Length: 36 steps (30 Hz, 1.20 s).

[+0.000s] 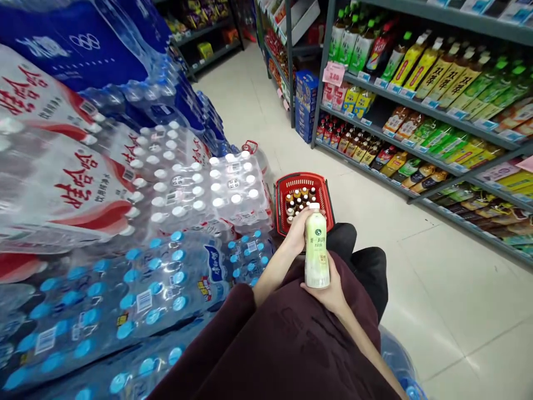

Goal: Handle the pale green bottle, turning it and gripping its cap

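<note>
A pale green drink bottle with a white cap is held tilted in front of my body, its label facing up toward me. My left hand grips its upper part from the left side, near the neck. Around the lower right side and base, my right hand is closed on the same bottle. Just beyond it, a red shopping basket stands on the floor, with several capped bottles upright inside.
Shrink-wrapped water packs with white caps and blue caps are stacked on the left. Shelves of bottled drinks run along the right. Blue boxes stand at a shelf end. Tiled floor lies between.
</note>
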Motion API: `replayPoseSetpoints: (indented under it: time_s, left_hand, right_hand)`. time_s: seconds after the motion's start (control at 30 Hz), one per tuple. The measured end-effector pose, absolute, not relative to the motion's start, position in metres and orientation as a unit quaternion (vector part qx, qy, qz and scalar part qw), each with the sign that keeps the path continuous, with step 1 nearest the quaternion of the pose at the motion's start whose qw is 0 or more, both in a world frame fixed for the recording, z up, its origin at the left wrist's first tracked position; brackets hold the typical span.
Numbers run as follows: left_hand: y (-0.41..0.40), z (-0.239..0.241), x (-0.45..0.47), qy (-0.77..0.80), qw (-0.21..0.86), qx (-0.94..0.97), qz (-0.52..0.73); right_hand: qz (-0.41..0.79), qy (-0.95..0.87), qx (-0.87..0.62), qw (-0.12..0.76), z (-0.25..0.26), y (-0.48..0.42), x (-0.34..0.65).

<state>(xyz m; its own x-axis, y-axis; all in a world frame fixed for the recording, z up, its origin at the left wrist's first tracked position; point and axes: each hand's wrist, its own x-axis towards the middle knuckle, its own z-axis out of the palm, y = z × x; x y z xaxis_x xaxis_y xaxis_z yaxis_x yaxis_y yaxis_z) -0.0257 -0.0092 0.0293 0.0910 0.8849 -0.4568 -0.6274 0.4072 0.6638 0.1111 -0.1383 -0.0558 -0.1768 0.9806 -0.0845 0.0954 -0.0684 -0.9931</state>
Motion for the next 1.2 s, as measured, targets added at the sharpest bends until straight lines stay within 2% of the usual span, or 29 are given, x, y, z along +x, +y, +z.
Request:
replayPoseSetpoints:
  time_s: [0.6, 1.2]
  left_hand:
    - [-0.006, 0.007, -0.025, 0.418, 0.700, 0.175, 0.552]
    - [-0.006, 0.008, -0.026, 0.431, 0.693, 0.178, 0.549]
  right_hand:
    - [0.510, -0.574, -0.517, 0.378, -0.051, -0.138, 0.113]
    - [0.509, -0.573, -0.525, 0.369, -0.052, -0.137, 0.113]
